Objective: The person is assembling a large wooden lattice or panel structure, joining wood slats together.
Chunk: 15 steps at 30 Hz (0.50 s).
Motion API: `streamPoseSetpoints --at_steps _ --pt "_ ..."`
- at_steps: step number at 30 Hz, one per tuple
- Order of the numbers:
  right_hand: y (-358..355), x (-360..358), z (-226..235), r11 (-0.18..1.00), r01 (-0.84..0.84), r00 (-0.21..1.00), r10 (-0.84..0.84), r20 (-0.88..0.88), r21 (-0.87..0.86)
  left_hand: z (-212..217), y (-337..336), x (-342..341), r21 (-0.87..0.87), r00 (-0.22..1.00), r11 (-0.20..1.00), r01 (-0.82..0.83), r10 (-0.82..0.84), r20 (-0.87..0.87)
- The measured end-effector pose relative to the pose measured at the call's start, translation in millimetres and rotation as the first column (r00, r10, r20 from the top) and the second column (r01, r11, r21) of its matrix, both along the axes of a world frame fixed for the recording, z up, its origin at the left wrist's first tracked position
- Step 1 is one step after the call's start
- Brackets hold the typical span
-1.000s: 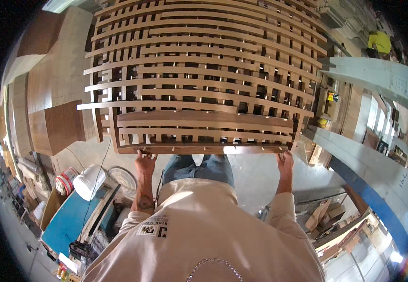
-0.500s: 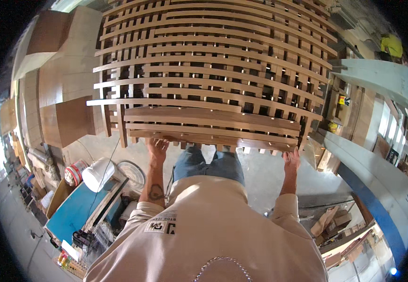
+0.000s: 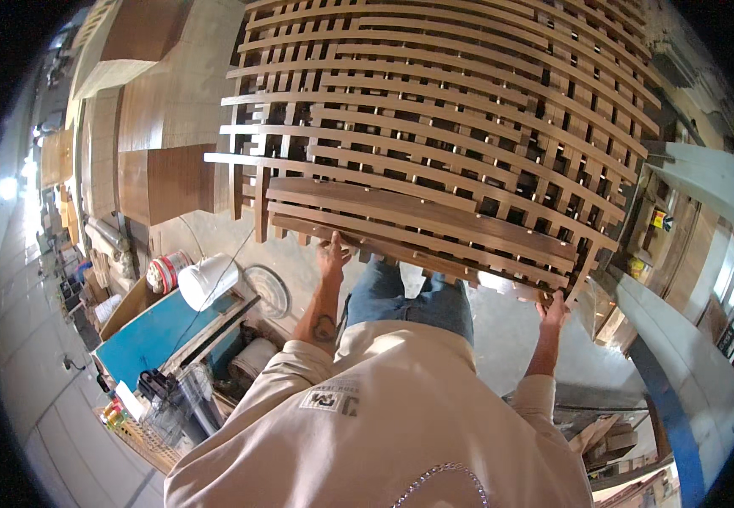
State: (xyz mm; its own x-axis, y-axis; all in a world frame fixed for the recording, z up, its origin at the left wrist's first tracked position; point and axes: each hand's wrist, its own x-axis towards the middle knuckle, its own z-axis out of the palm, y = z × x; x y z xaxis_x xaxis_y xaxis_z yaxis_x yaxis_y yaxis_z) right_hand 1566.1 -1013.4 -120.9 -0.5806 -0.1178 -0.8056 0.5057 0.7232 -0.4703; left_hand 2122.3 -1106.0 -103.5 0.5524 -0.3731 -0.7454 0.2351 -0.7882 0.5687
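Note:
Before me stands a large stack of brown wooden slats (image 3: 434, 135), layered crosswise with gaps between them. Along its near side lie a broader dark wooden board (image 3: 367, 196) and narrower slats. My left hand (image 3: 331, 254) is closed at the front edge of the nearest wooden slat (image 3: 417, 257), left of its middle. At the right end of that slat, my right hand (image 3: 555, 311) is closed with fingers over the edge. Parts of the fingers of both hands are hidden by the wood.
Large brown blocks or boxes (image 3: 159, 182) stand left of the stack. Lower left are a white bucket (image 3: 208, 284), a red-and-white tub (image 3: 166, 273) and a blue-topped bench (image 3: 164, 334). A pale beam (image 3: 663, 339) runs along the right.
The whole view has turned, so stack and hands appear farther right and slanted down to the right. Both hands stay at the nearest slat; a bright gap now shows near its right part.

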Motion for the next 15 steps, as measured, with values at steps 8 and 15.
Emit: streamPoseSetpoints --at_steps 8,15 --pt "23.4 12.7 21.9 0.798 -0.045 0.999 0.038 -0.024 -0.601 3.2 3.3 15.0 -0.186 0.968 0.950 -0.250 0.252 -0.013" --pt "19.3 -23.4 11.7 0.945 -0.011 0.998 0.029 0.048 -0.327 -3.2 -9.3 40.6 -0.216 0.900 0.934 -0.283 0.182 -0.396"
